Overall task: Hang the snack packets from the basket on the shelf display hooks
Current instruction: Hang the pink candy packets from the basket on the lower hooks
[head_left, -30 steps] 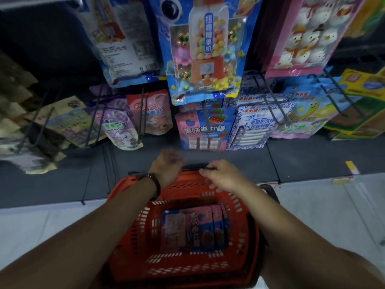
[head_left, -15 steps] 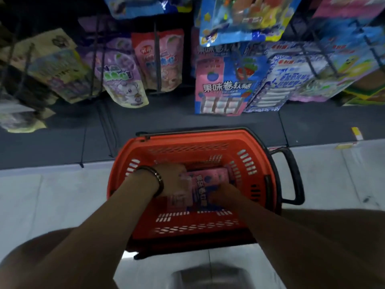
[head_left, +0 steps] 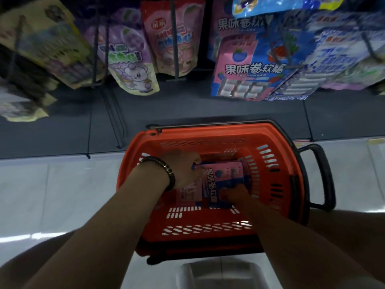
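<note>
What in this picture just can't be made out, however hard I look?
- How many packets lie in the basket: head view, the left hand, right hand and top pink packet cover them.
- Left fingertips: tucked behind that packet.
- Whether the right hand grips or only touches: dim, blurred.
- The yellow packets at left: print smeared by blur.
- The display hooks: mounts cut off by the top edge.

Red basket [head_left: 208, 140] on pale floor tiles [head_left: 62, 184], in front of a dark shelf. Both hands are inside the basket: left hand [head_left: 183, 170], with a dark bracelet [head_left: 166, 170], grips the pink packet [head_left: 223, 178] at its left edge; right hand [head_left: 235, 192] holds its near end. Matching pink-blue packets [head_left: 250, 65] and purple packets [head_left: 129, 59] hang on hooks above.
</note>
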Demonstrator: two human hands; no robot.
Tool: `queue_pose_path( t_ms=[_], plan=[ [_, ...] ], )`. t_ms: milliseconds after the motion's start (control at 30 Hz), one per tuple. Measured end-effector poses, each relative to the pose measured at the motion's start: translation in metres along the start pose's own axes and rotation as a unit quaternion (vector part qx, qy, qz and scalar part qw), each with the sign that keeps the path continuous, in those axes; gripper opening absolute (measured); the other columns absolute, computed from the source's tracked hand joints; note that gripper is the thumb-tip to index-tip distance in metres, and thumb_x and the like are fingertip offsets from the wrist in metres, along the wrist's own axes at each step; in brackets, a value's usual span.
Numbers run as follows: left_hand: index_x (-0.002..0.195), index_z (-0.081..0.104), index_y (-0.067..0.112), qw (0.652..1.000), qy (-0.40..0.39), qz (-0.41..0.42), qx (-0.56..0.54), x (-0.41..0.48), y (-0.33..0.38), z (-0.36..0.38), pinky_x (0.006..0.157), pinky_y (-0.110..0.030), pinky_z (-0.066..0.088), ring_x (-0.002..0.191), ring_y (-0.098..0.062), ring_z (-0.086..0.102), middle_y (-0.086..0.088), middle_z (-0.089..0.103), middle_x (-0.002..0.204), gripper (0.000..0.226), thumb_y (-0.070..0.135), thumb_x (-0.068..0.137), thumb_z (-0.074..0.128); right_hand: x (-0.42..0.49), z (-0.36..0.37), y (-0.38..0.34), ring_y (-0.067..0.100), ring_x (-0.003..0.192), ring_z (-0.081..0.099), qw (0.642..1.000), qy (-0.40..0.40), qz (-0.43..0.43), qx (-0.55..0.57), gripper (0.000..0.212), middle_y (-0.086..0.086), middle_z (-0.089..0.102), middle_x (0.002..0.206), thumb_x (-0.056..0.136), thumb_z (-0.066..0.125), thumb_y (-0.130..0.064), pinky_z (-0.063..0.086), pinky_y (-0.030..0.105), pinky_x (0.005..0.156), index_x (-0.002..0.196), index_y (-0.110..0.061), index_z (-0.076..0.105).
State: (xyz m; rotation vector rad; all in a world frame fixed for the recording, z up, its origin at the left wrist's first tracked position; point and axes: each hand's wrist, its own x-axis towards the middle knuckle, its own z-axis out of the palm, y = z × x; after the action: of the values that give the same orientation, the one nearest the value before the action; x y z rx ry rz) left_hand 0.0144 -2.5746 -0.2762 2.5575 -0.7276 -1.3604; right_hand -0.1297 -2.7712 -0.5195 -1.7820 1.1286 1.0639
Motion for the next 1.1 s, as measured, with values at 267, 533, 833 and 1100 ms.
queue_pose_path(
  t_ms=[267, 533, 833, 1100],
  plan=[
    [0.138, 0.060, 0.018, 0.999, -0.011, -0.003, 0.033, 0.001, -0.008, -0.006, 0.102, -0.035, 0.049, 0.123, -0.029, 0.061, -0.006, 0.065, 0.138, 0.049, 0.047, 0.099, 0.065, -0.025, -0.006, -0.021, 0.035, 0.097, 0.073, 0.990, -0.026, -0.138, -0.030, 0.015, 0.018, 0.074, 0.105, 0.102, 0.064, -0.015, 0.063, 0.048, 0.085, 0.113, -0.007, 0.070],
    [0.109, 0.068, 0.018, 0.998, 0.062, -0.017, -0.011, -0.011, -0.020, 0.009, 0.085, -0.032, 0.055, 0.102, -0.023, 0.069, -0.001, 0.074, 0.117, 0.048, 0.044, 0.074, 0.090, -0.114, -0.100, -0.084, 0.018, 0.089, 0.065, 0.918, -0.143, -0.319, -0.190, 0.021, -0.001, 0.073, 0.099, 0.095, 0.067, -0.025, 0.054, 0.043, 0.089, 0.114, -0.016, 0.071],
    [0.123, 0.077, 0.028, 0.938, 0.124, 0.088, -0.313, -0.048, -0.004, 0.017, 0.101, -0.029, 0.055, 0.112, -0.004, 0.073, 0.017, 0.078, 0.120, 0.038, 0.037, 0.088, 0.085, -0.262, -0.203, -0.116, 0.012, 0.091, 0.076, 0.864, -0.118, -0.457, -0.177, 0.006, -0.004, 0.081, 0.105, 0.102, 0.070, -0.012, 0.061, 0.028, 0.083, 0.106, -0.012, 0.075],
    [0.101, 0.081, 0.024, 0.807, 0.260, 0.116, -0.517, -0.083, 0.030, 0.012, 0.080, -0.025, 0.062, 0.097, -0.013, 0.079, 0.003, 0.083, 0.105, 0.014, 0.014, 0.092, 0.076, -0.263, -0.185, -0.057, 0.033, 0.108, 0.077, 0.854, -0.033, -0.451, 0.257, 0.038, 0.019, 0.076, 0.119, 0.092, 0.082, -0.012, 0.065, 0.043, 0.080, 0.126, -0.016, 0.067]
  ],
)
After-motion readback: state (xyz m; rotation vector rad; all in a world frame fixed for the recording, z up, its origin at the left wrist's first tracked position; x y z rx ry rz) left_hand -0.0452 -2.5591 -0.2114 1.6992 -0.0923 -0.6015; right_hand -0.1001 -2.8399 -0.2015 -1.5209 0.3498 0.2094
